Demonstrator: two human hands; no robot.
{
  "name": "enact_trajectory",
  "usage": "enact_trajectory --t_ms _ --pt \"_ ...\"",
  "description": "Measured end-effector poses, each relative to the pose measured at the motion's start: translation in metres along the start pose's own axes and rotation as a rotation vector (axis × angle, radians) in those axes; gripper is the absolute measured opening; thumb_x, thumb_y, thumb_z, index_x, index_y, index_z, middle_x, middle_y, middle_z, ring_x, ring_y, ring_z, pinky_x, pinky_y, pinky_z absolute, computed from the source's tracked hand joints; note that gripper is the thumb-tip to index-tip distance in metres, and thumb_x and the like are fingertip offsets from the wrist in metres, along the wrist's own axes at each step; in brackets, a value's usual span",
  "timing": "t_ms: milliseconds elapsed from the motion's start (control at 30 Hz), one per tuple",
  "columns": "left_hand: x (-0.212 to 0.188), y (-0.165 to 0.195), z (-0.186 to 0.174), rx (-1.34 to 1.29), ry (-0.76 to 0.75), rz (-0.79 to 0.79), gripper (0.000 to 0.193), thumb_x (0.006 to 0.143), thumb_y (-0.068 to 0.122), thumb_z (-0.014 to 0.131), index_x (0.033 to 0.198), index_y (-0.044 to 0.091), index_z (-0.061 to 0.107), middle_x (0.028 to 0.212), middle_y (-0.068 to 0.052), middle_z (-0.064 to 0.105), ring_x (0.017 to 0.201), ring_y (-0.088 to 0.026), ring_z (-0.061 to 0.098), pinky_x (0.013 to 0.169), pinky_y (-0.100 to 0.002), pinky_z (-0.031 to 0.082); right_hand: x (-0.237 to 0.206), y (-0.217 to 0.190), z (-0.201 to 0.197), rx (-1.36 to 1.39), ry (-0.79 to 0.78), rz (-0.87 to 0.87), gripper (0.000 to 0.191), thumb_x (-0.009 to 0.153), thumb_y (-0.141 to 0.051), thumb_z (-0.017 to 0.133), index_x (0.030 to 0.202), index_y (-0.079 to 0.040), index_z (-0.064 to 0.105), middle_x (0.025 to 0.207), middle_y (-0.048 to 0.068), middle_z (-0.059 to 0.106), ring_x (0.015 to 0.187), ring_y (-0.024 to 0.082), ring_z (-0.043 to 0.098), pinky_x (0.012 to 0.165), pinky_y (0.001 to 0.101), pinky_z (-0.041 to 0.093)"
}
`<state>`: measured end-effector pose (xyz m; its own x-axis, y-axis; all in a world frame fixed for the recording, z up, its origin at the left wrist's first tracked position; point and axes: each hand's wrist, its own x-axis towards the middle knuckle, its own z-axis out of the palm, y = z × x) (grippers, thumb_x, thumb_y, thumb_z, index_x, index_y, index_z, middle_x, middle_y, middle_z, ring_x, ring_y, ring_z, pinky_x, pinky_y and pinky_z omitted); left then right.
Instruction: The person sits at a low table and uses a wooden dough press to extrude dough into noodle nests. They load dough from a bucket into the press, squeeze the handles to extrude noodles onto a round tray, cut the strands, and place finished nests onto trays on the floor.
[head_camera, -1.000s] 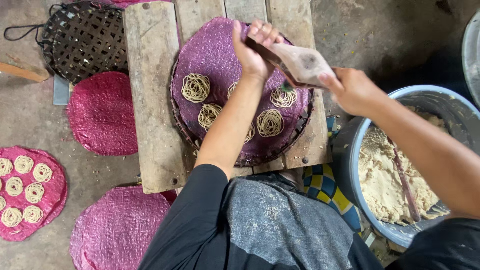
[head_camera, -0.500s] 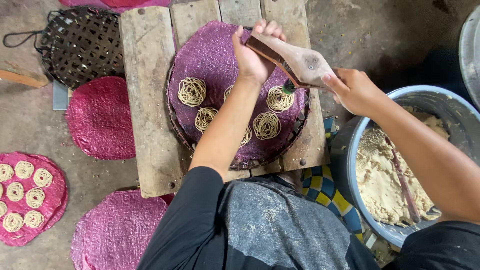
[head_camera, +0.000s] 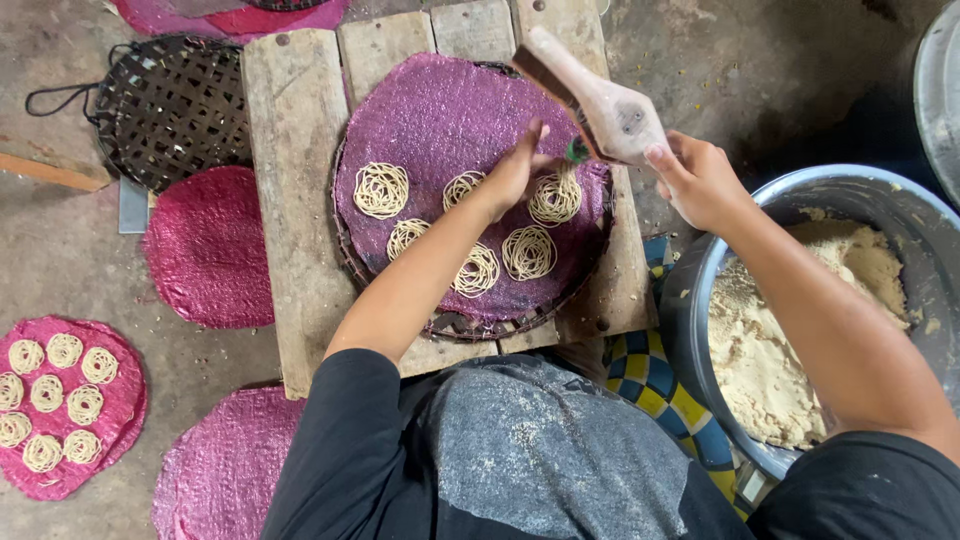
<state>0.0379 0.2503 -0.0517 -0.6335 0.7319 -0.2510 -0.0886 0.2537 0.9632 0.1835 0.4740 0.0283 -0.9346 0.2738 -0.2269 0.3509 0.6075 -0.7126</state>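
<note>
1. My right hand (head_camera: 700, 180) grips the wooden press (head_camera: 600, 100); my left hand (head_camera: 515, 170), fingers loosely curled, touches its nozzle above the purple woven mat (head_camera: 440, 110).
2. Six noodle coils (head_camera: 381, 190) lie on that mat, which rests on the plank table (head_camera: 290, 200); eight more sit on the floor mat (head_camera: 120, 420).
3. The metal basin (head_camera: 690, 290) holds crumbly pale dough.

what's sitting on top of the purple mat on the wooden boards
Six pale noodle coils lie on the purple mat. The left hand reaches over them, and the forearm may cover part of the mat.
</note>
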Motion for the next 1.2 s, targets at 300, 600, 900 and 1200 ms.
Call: enact_trajectory --t_ms 300,600,900,1200 --pt "-0.062 0.014 -0.009 0.936 0.146 0.334 0.062 0.094 0.017 0.055 0.156 0.017 0.046 0.118 -0.009 0.072 0.101 -0.023 0.068 0.075 -0.035 0.059 -0.044 0.033 0.002 0.55 0.033 -0.228 0.069 0.104 -0.065 0.047 0.119 0.002 0.055 0.076 0.0 0.052 0.062 0.009 0.048 0.054 0.0255 0.04" --pt "-0.052 -0.004 -0.015 1.111 0.292 0.652 0.05 0.091 0.018 0.062 0.141 0.02 0.058 0.156 -0.006 0.048 0.134 -0.029 0.047 0.099 -0.043 0.05 -0.136 0.041 0.01 0.646 0.162 -0.342 0.073 0.099 -0.078 0.041 0.095 -0.006 0.047 0.07 0.004 0.048 0.058 0.013 0.048 0.052 0.0298 0.041" --pt "-0.225 -0.043 -0.089 0.942 0.846 0.159 0.063 0.097 0.027 0.063 0.153 0.003 0.046 0.153 -0.015 0.047 0.139 -0.038 0.041 0.118 -0.053 0.031 -0.164 0.104 0.052 0.763 0.531 -0.392 0.081 0.099 -0.084 0.043 0.103 -0.003 0.044 0.073 0.009 0.047 0.059 0.019 0.049 0.052 0.0312 0.039" --pt "-0.299 -0.098 -0.045 1.076 0.976 0.088 0.058 0.1 0.044 0.059 0.147 0.011 0.055 0.155 -0.016 0.045 0.142 -0.038 0.039 0.119 -0.058 0.026 -0.142 0.106 0.062 0.927 0.557 -0.341 0.089 0.094 -0.087 0.053 0.116 -0.001 0.048 0.076 0.007 0.045 0.063 0.019 0.049 0.058 0.032 0.04"
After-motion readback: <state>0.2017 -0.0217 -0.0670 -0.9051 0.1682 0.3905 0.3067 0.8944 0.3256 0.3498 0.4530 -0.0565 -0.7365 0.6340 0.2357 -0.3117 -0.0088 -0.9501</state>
